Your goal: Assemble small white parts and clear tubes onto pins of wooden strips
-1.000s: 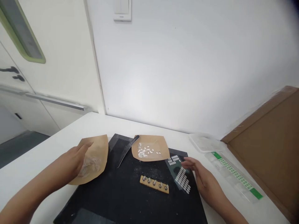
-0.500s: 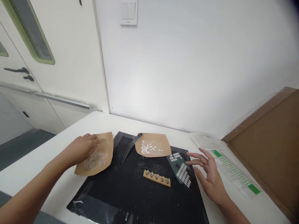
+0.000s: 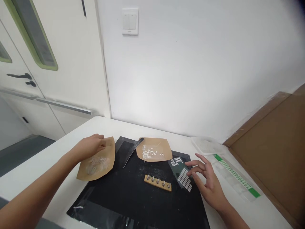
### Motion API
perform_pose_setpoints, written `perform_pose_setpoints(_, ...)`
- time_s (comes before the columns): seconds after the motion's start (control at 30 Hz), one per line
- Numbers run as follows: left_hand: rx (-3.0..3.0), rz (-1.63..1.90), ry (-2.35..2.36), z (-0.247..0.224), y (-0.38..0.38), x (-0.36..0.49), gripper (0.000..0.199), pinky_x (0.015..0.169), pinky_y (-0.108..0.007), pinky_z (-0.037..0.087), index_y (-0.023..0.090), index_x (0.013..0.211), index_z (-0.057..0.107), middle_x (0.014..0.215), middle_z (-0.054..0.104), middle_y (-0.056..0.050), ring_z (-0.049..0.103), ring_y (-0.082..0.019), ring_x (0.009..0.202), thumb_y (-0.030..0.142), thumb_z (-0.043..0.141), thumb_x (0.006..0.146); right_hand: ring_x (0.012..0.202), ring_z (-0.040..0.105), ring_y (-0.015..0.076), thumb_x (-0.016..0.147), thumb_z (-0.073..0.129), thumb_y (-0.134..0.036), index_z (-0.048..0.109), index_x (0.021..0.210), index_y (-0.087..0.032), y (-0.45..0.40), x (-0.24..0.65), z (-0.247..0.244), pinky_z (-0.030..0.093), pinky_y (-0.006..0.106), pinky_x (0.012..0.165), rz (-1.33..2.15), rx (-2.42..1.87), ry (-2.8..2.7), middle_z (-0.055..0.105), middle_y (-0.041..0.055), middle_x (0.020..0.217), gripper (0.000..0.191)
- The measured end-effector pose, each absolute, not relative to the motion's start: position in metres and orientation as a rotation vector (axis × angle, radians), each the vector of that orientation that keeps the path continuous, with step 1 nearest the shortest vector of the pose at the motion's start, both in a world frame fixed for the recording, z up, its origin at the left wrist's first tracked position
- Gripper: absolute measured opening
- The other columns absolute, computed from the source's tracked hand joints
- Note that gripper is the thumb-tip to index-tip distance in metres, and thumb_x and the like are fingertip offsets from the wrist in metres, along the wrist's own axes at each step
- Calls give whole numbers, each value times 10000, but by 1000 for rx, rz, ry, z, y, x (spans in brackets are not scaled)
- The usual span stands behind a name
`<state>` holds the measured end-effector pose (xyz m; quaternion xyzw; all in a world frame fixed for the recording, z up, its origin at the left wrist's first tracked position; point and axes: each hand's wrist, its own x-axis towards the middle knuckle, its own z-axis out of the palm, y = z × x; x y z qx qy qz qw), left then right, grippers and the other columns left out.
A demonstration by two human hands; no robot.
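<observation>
My left hand point(image 3: 94, 145) is closed over a brown paper tray point(image 3: 110, 144) at the left, its fingers curled down and pressed together. What they hold, if anything, cannot be made out. Inside that tray lies a pile of clear plastic pieces point(image 3: 97, 165). My right hand point(image 3: 207, 179) hovers with spread, bent fingers at the right edge of a dark green sheet point(image 3: 176, 171) bearing rows of small white oval stickers point(image 3: 184, 180). Between the hands, a wooden strip point(image 3: 157, 183) with several upright metal-based pegs lies on the black mat point(image 3: 133, 197).
A second paper tray point(image 3: 166, 146) holds small white pieces point(image 3: 147, 152). A dark curved file point(image 3: 132, 152) leans on its left edge. At the right are a clear plastic bag with a green label strip point(image 3: 235, 173), a translucent lid point(image 3: 209, 145) and a cardboard box point(image 3: 269, 143).
My left hand has lifted slightly from the clear pieces toward the tray's far side, its fingers more curled. My right hand has shifted a little left over the sticker sheet. The view tilted slightly.
</observation>
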<state>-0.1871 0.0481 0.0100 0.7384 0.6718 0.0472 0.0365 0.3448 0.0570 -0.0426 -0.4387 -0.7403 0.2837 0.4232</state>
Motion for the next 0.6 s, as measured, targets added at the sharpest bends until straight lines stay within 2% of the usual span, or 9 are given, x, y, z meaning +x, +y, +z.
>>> perform_pose_setpoints(0.13,2283,469,1976,44,34,-144,400,789,-301,527,263,1074,768,1092,765,-58,683,-231,932,520,465,1028,785,722,218,1063,519,-414,389,1485,-291,55,337,-43,627,392,747,686,-1064,-1854,684,113,1144,458)
perform_pose_setpoints(0.2,2087,887,1776,56,29,-105,385,679,-262,519,247,1056,774,1023,785,-47,682,-205,832,557,555,994,768,720,207,1059,532,-376,453,1422,-293,52,330,-42,617,375,746,656,-1017,-1873,690,87,1095,381)
perform_pose_setpoints(0.27,1927,1069,1574,57,29,-59,331,658,-238,521,241,1038,786,986,795,-34,676,-175,785,523,626,971,762,719,200,1051,551,-336,534,1325,-290,48,320,-38,604,353,732,658,-972,-1918,694,68,1055,278)
perform_pose_setpoints(0.37,1750,1190,1245,43,37,4,368,512,-192,463,246,1213,767,938,792,-28,626,-118,615,435,744,897,733,705,175,1041,578,-295,637,1107,-267,40,304,-28,585,331,734,776,-903,-1990,690,47,1005,93)
perform_pose_setpoints(0.4,1670,1189,1170,35,42,21,381,478,-184,443,250,1221,776,967,795,-37,609,-104,580,421,765,881,722,700,167,1036,593,-295,636,1119,-267,37,298,-23,586,328,738,823,-888,-1958,693,41,996,98)
perform_pose_setpoints(0.47,1531,1210,1095,21,49,47,307,422,-183,414,213,1064,831,986,805,-63,581,-88,518,437,785,860,722,701,161,1033,614,-317,616,1191,-274,35,285,-14,590,314,725,922,-905,-1823,701,32,980,165)
perform_pose_setpoints(0.6,1386,1264,1050,1,56,67,277,509,-200,502,171,927,833,883,821,-79,706,-156,656,428,821,825,860,736,191,941,756,-370,657,1182,-256,43,260,2,605,311,769,1153,-926,-1588,742,43,1000,284)
